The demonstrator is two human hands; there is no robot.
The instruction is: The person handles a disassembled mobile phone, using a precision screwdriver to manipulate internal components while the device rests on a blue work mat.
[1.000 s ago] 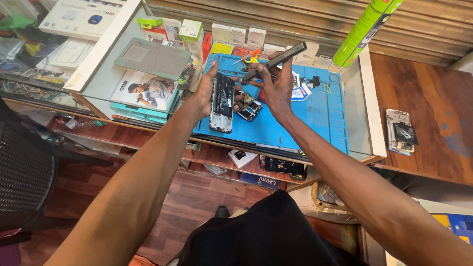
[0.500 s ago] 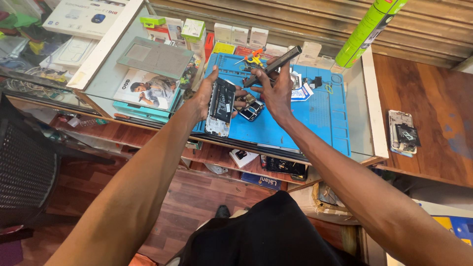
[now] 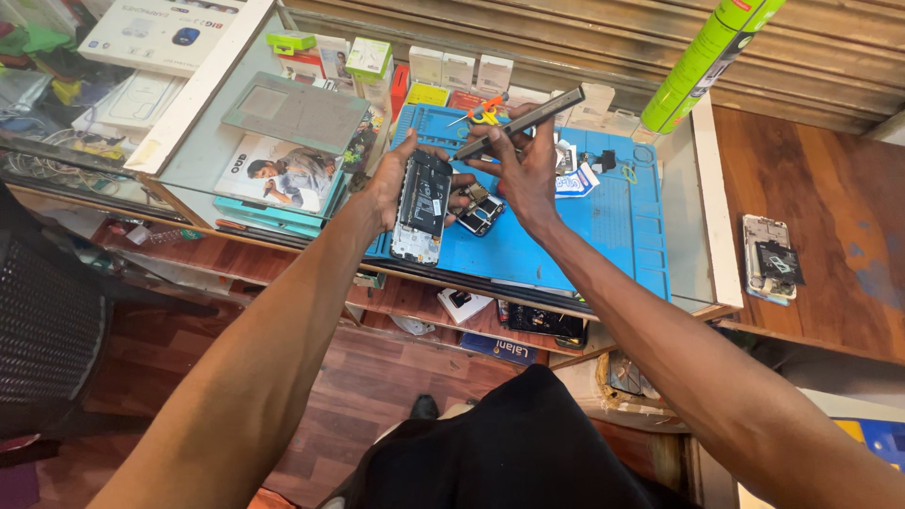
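- We found the opened phone (image 3: 420,207) held upright-tilted above the near-left part of the blue work mat (image 3: 603,221), its back cover off and its internals facing the camera.
- Our left hand (image 3: 391,184) was closed around the phone's left edge and back, fingers wrapped narrowly along the frame.
- Our right hand (image 3: 523,174) was closed on a dark slim tool (image 3: 518,123), pinched near its lower end; the tip pointed toward the phone's upper right corner.
- A small detached part (image 3: 481,212) sat between the two hands; we could not tell which hand, if either, bore it.
- We judged the phone light, rigid and fragile: exposed boards and connectors should not be pressed. Hold was best taken along the side rails of the frame.
- A second opened phone (image 3: 771,256) lay well apart on the wooden counter (image 3: 830,179) to the right.
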